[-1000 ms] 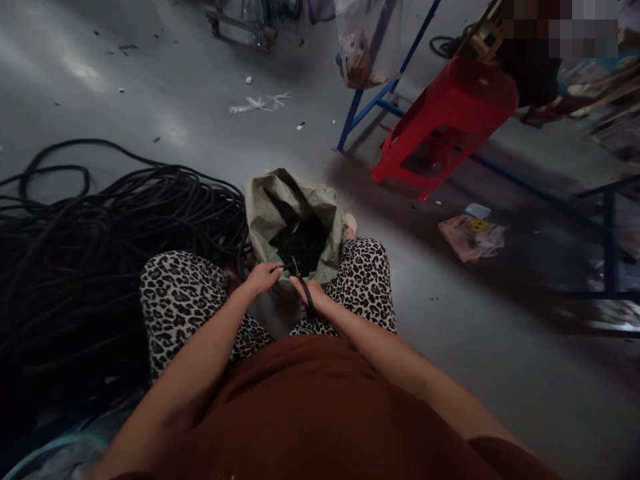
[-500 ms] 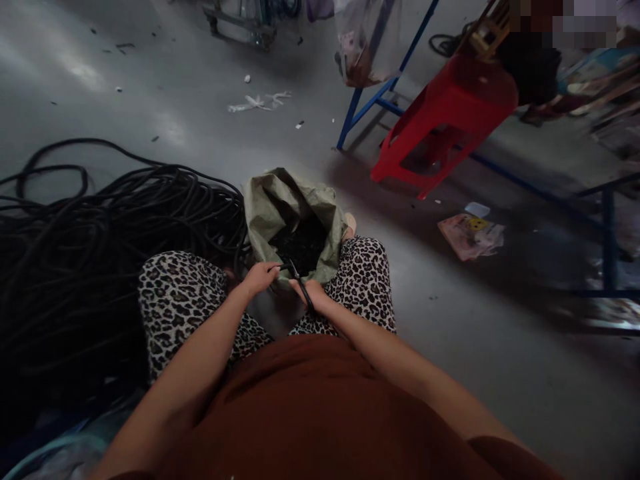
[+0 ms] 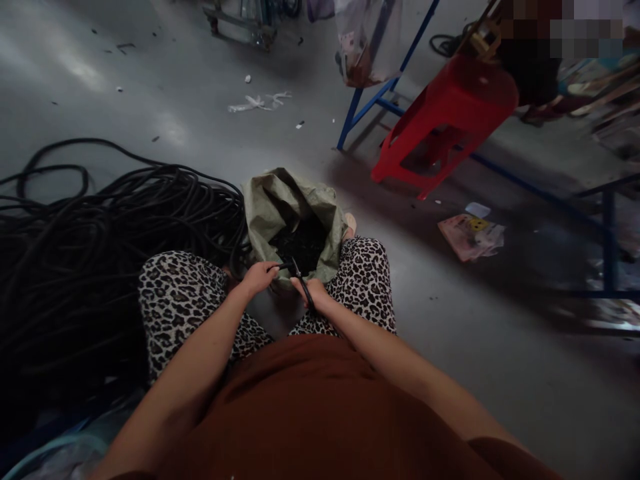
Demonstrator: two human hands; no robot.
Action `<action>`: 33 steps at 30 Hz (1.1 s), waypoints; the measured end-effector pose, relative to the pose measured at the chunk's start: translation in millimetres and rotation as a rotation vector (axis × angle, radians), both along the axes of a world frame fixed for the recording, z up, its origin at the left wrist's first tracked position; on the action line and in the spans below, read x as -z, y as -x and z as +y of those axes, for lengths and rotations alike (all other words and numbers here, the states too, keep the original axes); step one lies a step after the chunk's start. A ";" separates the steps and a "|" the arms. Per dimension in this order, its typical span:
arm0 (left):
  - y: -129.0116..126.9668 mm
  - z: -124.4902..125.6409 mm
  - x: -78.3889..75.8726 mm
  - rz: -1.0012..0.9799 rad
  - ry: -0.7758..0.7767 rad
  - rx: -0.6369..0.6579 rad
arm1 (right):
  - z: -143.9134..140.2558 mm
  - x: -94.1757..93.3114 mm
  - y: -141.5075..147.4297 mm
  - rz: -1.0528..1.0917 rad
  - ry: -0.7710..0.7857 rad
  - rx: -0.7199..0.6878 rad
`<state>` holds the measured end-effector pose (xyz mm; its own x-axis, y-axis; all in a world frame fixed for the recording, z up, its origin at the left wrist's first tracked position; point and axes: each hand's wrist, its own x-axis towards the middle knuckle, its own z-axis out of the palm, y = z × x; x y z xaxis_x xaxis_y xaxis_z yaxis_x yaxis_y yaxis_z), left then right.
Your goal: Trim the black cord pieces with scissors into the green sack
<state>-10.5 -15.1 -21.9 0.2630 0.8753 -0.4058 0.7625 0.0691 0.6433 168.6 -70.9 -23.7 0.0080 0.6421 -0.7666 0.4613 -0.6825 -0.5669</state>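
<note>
Black cord (image 3: 285, 266) sticks out from the left hand (image 3: 259, 279), whose fingers are pinched closed on it, thumb against forefinger. The right hand (image 3: 316, 293) has its fingers curled round the dark handles of a pair of scissors (image 3: 309, 303), and the blades point forward to the cord's free end; whether they grip it or only touch it is too small to tell. The 2 hands are near each other, at the near rim of an open green sack (image 3: 260, 213). Inside the sack lies a heap of small dark pieces (image 3: 300, 245). The sack stands on the grey floor (image 3: 440, 373), between the 2 knees of the leopard-print trousers (image 3: 183, 293).

Left of the sack and close against it spreads a big pile of looped black tubing (image 3: 165, 207), its lower part lost in shadow. Forward and to the right, a red plastic stool (image 3: 450, 100) is near a blue metal frame (image 3: 354, 117), and a clear bag (image 3: 367, 40) hangs by the frame. A pinkish printed packet (image 3: 460, 240) lies flat nearby, with a pale scrap (image 3: 477, 210) just beside it. Farther ahead, white strips (image 3: 255, 103) lie loose.
</note>
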 end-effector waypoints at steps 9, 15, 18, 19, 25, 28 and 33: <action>-0.3 1.6 -3.9 -0.063 -0.037 -0.119 | -2.5 10.8 6.0 0.151 0.060 0.041; -3.1 0.0 -4.1 -0.095 -0.032 -0.090 | -2.6 -1.2 6.3 0.140 0.049 -0.035; -4.1 -0.9 0.8 -0.103 -0.024 -0.065 | -1.6 -8.8 5.1 0.116 0.023 -0.083; -4.2 -1.1 2.7 -0.105 -0.021 -0.060 | -1.3 -10.6 4.8 0.110 0.018 -0.091; -3.6 -2.7 11.1 -0.103 -0.010 -0.016 | -1.0 -14.1 4.9 0.096 0.012 -0.131; -3.0 -3.3 13.1 -0.099 -0.002 0.012 | -0.6 -14.9 5.5 0.089 0.018 -0.142; -3.5 -3.3 9.8 -0.086 0.007 0.054 | -0.2 -17.8 5.1 0.072 0.024 -0.139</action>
